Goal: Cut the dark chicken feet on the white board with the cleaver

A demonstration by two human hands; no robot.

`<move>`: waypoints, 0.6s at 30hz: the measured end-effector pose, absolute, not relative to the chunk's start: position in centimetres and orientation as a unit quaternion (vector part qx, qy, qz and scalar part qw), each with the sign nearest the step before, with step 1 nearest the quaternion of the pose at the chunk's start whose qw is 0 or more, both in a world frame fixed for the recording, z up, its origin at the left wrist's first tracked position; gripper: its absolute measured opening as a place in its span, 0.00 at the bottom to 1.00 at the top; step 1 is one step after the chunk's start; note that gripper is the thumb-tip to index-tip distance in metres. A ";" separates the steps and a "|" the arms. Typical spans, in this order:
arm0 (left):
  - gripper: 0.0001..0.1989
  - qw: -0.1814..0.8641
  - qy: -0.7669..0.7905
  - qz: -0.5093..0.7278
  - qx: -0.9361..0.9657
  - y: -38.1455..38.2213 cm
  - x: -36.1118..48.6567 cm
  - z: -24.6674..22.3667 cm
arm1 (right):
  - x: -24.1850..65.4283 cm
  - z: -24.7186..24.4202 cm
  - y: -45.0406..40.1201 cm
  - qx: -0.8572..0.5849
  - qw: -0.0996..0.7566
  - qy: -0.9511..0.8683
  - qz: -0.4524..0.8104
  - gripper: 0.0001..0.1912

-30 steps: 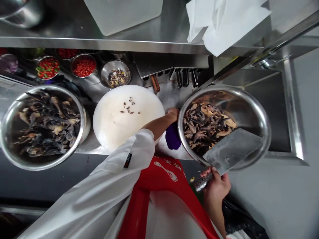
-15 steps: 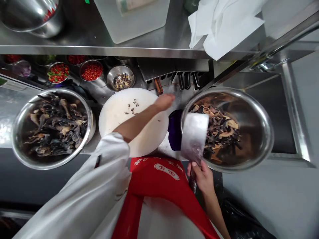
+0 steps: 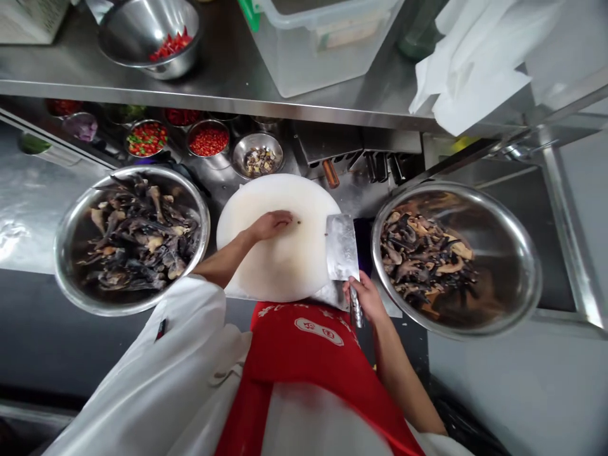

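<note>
My right hand grips cleaver, now at chopping board's right edge; my left hand, half-curled, contents hidden; apron lettering illegible.

Before you, a steel counter bears a round white cutting board, flanked by a large left bowl and a large right bowl.

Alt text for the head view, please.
The right hand holds a broad metal cleaver at the right edge of a round white cutting board; the left hand is over it. Wide steel bowls of dark pieces flank it.
</note>
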State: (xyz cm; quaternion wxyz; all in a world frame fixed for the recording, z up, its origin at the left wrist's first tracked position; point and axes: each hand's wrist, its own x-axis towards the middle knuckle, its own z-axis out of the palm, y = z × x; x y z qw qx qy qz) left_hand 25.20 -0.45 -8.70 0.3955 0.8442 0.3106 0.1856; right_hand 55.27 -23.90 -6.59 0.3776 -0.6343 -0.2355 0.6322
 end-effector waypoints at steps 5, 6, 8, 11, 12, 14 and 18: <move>0.18 0.359 0.478 0.303 0.742 -3.9 20.6 -8.3 | 51.8 -6.8 -19.6 -0.615 0.355 -0.320 0.627 0.14; 0.18 0.329 0.529 0.316 0.716 -4.5 20.6 -8.5 | 50.9 -6.8 -18.8 -0.609 0.345 -0.333 0.631 0.14; 0.21 0.285 0.599 0.307 0.683 -5.9 22.0 -8.9 | 48.8 -6.9 -17.6 -0.596 0.325 -0.350 0.645 0.15; 0.26 0.273 0.634 0.286 0.665 -7.4 26.1 -9.3 | 45.6 -7.0 -16.8 -0.577 0.296 -0.365 0.668 0.14; 0.27 0.277 0.640 0.293 0.654 -7.7 27.5 -9.3 | 44.6 -7.0 -16.7 -0.572 0.287 -0.368 0.674 0.13; 0.26 0.288 0.656 0.324 0.618 -7.8 29.6 -9.2 | 42.8 -6.9 -16.6 -0.570 0.274 -0.367 0.682 0.13; 0.22 0.294 0.672 0.378 0.565 -4.4 30.1 -8.9 | 40.6 -6.2 -14.5 -0.581 0.271 -0.368 0.674 0.12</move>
